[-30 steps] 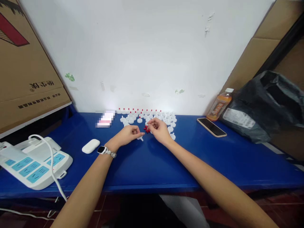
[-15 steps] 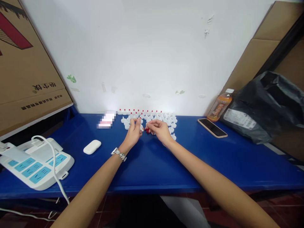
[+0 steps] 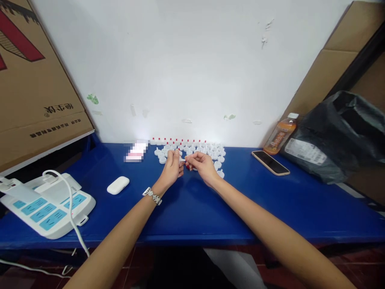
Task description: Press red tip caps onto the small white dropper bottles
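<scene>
My left hand [image 3: 172, 168] is closed on a small white cap with a nozzle [image 3: 181, 159], held just above the blue table [image 3: 192, 208]. My right hand [image 3: 202, 164] is pinched against the nozzle's tip, fingers closed on something tiny that I cannot make out. A few small red pieces [image 3: 188, 167] lie under the two hands. Behind them sits a heap of loose white caps [image 3: 215, 154], and a row of white caps with red tips [image 3: 177, 141] lines the wall. A watch [image 3: 152, 196] is on my left wrist.
A white power strip with a cable [image 3: 45, 204] lies at the left, a white earbud case [image 3: 118, 185] nearer the middle. A phone [image 3: 270, 162], an orange drink bottle [image 3: 279, 138] and a black bag [image 3: 337, 136] sit at the right. Cardboard boxes [image 3: 33, 88] flank both sides.
My left hand lifted the white cap off the table and turned it toward the right hand. The two hands have come together over the red pieces.
</scene>
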{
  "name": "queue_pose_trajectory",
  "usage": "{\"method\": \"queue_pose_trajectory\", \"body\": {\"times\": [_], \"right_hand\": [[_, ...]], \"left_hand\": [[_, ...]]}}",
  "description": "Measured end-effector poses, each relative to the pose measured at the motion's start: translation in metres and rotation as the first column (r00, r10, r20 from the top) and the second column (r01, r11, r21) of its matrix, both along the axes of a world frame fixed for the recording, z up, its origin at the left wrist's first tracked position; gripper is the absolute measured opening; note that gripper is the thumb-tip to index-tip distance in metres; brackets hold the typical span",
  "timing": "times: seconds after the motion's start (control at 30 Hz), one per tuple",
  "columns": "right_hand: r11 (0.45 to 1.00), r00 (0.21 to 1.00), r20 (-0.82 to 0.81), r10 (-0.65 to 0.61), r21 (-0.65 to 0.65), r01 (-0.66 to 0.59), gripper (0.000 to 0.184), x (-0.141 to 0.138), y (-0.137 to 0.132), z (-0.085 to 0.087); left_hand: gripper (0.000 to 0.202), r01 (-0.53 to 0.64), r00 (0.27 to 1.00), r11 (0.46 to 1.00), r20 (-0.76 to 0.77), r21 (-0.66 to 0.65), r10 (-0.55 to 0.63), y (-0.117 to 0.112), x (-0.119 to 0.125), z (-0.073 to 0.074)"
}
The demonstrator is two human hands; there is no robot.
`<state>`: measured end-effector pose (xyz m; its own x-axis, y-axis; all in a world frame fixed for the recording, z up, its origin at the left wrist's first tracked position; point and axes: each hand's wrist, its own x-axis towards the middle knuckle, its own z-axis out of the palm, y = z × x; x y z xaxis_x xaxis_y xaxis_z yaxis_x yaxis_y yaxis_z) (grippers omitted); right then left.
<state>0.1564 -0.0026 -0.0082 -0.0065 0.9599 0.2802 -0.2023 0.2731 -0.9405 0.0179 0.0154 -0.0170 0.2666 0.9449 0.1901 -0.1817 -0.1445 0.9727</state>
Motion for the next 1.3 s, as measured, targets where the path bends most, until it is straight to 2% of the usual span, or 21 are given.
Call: {"method": "queue_pose_trajectory", "body": {"times": [0.37,0.67,0.87,0.97,1.03,1.1,1.17,1.23,1.3], "right_hand": [[1.000,0.999,-0.043,0.021,-0.015,-0.021,0.038,-0.001,-0.001,0.001],[0.998,0.999,0.020,-0.051,0.022,0.051,0.040,-0.007,-0.003,-0.001],[0.997,0.995,0.078,-0.057,0.055,0.052,0.041,-0.009,-0.005,0.002],[0.996,0.993,0.115,-0.035,0.085,0.025,0.038,-0.006,-0.003,0.004],[0.993,0.986,0.156,-0.058,0.114,0.041,0.034,-0.001,0.002,0.004],[0.984,0.969,0.212,-0.125,0.150,0.094,0.029,0.005,0.010,0.004],[0.972,0.938,0.288,-0.193,0.188,0.142,0.024,0.011,0.019,0.005],[0.963,0.887,0.399,-0.234,0.223,0.153,0.017,0.015,0.030,0.006],[0.957,0.814,0.523,-0.254,0.260,0.131,0.011,0.015,0.043,0.008]], "left_hand": [[0.045,-0.036,0.999,0.998,0.037,0.061,0.033,-0.001,0.004,-0.001],[0.043,-0.017,0.998,0.999,0.064,-0.047,0.020,-0.005,0.005,0.003],[0.042,-0.019,0.997,0.997,0.079,-0.077,0.025,-0.006,0.006,0.003],[0.040,-0.007,1.000,0.998,0.012,-0.056,0.007,-0.002,0.002,0.004],[0.039,-0.072,0.991,0.996,-0.110,0.044,0.077,0.003,-0.004,0.006],[0.036,-0.180,0.937,0.956,-0.257,0.233,0.239,0.008,-0.014,0.007],[0.030,-0.231,0.834,0.881,-0.383,0.412,0.397,0.014,-0.026,0.008],[0.022,-0.227,0.707,0.827,-0.497,0.514,0.503,0.020,-0.039,0.007],[0.016,-0.236,0.582,0.792,-0.571,0.563,0.579,0.028,-0.051,0.004]]}}
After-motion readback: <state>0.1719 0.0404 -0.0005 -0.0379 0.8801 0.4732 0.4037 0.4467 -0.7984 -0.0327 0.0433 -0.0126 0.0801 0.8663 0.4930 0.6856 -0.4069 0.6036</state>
